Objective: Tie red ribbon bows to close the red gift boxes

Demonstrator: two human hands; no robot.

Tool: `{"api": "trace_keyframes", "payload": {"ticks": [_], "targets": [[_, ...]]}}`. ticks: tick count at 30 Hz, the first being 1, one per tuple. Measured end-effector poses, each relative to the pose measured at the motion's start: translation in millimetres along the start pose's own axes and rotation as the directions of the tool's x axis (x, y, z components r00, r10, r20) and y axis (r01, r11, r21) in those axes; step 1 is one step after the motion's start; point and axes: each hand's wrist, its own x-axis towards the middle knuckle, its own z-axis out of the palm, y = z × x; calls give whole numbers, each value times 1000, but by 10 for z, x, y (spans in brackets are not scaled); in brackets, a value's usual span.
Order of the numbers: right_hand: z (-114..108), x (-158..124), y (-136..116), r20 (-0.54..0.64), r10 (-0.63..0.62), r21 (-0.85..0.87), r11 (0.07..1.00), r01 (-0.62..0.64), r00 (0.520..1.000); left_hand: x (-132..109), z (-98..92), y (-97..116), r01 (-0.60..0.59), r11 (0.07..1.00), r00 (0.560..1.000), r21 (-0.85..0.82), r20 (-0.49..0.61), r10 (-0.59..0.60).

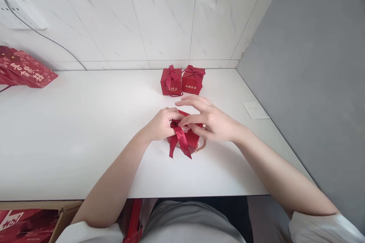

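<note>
A small red gift box (191,141) stands on the white table (71,129) in front of me, with a red ribbon (180,142) hanging down its front and a gold cord handle at its right side. My left hand (161,124) is closed, pinching the ribbon on top of the box. My right hand (208,119) rests over the box top, thumb and forefinger pinched on the ribbon, the other fingers stretched out to the left. Two finished red boxes with bows, one on the left (171,81) and one on the right (193,79), stand side by side behind it near the wall.
A flat stack of red printed packaging (24,71) lies at the table's far left. A white card (255,109) lies at the right by the grey wall. A cardboard carton (34,222) with red items sits below the table's front edge, left.
</note>
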Motion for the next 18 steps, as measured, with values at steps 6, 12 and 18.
{"api": "trace_keyframes", "payload": {"ticks": [6,12,18], "targets": [[106,95,-151,91,-63,-443,891,98,994,19,-1,-2,-37,998,999,-53,0,37],[136,175,-215,73,-51,-244,967,67,996,6,13,-47,-20,996,1000,-89,-8,19],[88,-24,-126,-114,382,196,914,-356,917,-47,39,-55,-37,999,996,12,-87,38]]}}
